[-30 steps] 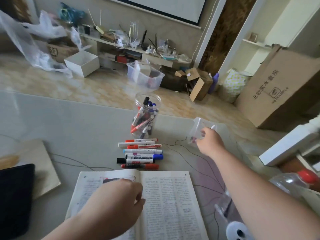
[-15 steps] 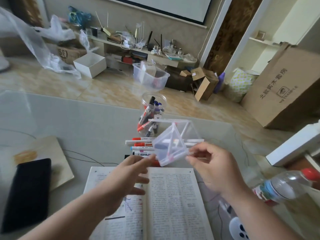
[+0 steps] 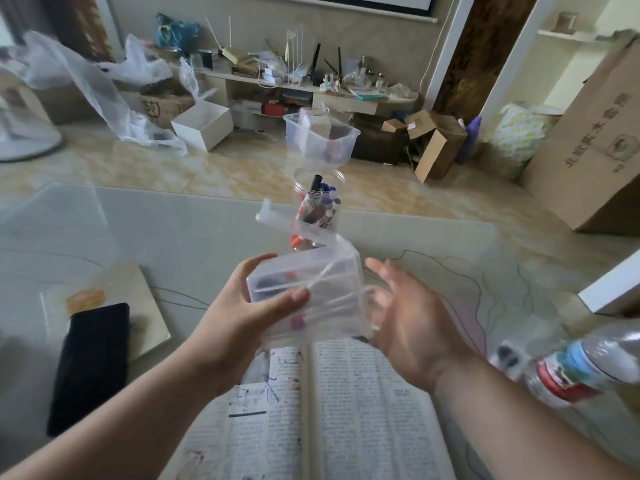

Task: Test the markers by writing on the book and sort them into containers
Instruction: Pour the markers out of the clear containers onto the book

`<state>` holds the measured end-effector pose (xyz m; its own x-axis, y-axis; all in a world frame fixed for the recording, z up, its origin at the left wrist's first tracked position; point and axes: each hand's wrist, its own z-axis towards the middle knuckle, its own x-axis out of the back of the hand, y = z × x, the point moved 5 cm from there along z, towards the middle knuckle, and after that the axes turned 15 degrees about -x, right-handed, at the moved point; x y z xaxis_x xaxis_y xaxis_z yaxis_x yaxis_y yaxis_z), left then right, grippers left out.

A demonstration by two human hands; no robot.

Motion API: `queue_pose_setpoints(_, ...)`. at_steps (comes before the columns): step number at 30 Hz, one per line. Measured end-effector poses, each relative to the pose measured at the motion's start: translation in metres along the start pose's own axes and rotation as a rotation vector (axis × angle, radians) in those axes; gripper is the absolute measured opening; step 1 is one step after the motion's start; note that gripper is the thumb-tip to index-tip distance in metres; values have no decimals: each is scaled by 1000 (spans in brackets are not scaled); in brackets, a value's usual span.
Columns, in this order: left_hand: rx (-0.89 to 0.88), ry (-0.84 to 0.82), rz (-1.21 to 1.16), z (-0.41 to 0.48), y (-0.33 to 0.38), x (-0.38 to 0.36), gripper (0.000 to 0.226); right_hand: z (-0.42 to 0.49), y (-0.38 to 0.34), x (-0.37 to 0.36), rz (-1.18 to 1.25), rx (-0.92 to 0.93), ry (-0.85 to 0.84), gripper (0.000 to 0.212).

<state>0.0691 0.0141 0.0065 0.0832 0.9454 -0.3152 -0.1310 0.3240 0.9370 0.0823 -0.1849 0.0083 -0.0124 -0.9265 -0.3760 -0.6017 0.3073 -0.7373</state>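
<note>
The clear box (image 3: 322,271), lid open, had been passed above the book (image 3: 363,410) from the right hand (image 3: 415,327), now spread-fingered, to the left hand (image 3: 239,323), curled round it, so a sorting container seemed readied.

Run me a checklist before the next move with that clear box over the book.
1. Hold on the box: ok. The left hand grips the clear box from its left end, above the table.
2. Lid open: ok. The lid is swung up and back.
3. Other hand free: ok. The right hand is open beside the box and holds nothing.
4. Box contents: cannot tell. Only blurred coloured shapes show through the wall.
5. Writing surface ready: ok. The book lies open beneath the hands.
6. Marker in hand to test: not ok. Neither hand holds one.
</note>
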Motion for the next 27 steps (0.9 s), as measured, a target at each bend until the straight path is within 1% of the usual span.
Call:
queue_pose_setpoints(1, -54, -75, 184, -1, 3, -5, 86, 2, 6, -5, 39, -83, -94, 48)
queue_pose_setpoints(2, -114, -135, 378, -3, 5, -9, 86, 2, 9, -7, 71, -112, -123, 47)
queue_pose_setpoints(3, -170, -190, 510, -4, 7, -12, 87, 4, 10, -5, 90, -132, -131, 42)
queue_pose_setpoints(4, -203, -233, 575, -4, 7, -13, 90, 7, 11, -5, 86, -121, -146, 38)
queue_pose_setpoints(6, -218, -287, 579, -4, 4, -11, 93, 7, 19, -3, 40, -117, -120, 37)
queue_pose_setpoints(9, -204, -308, 550, -4, 3, -10, 91, 15, 29, 1, 23, -141, -125, 29)
queue_pose_setpoints(12, -168, -265, 508, -3, 4, -10, 90, 17, 37, 2, -166, -187, -71, 28)
queue_pose_setpoints(13, -159, -247, 484, -2, 5, -8, 89, 16, 39, 2, -202, -200, -35, 27)
queue_pose_setpoints(16, -109, -207, 417, 2, 8, -4, 93, 20, 47, 10, -166, -210, 116, 24)
queue_pose_setpoints(17, -100, -200, 428, 2, 11, -4, 93, 23, 48, 14, -148, -202, 157, 22)
queue_pose_setpoints(19, -85, -225, 556, 1, 16, -6, 92, 25, 48, 16, -131, -171, 186, 22)
queue_pose_setpoints(20, -74, -269, 637, 0, 16, -8, 94, 24, 48, 15, -138, -162, 186, 23)
queue_pose_setpoints(22, -27, -353, 730, -4, 12, -12, 91, 24, 50, 15, -164, -141, 198, 16)
queue_pose_setpoints(25, 20, -388, 709, -4, 5, -6, 75, 28, 55, 19, -245, -122, 270, 13)
queue_pose_setpoints(27, 4, -327, 694, 0, 6, 3, 73, 31, 50, 22, -265, -92, 325, 16)
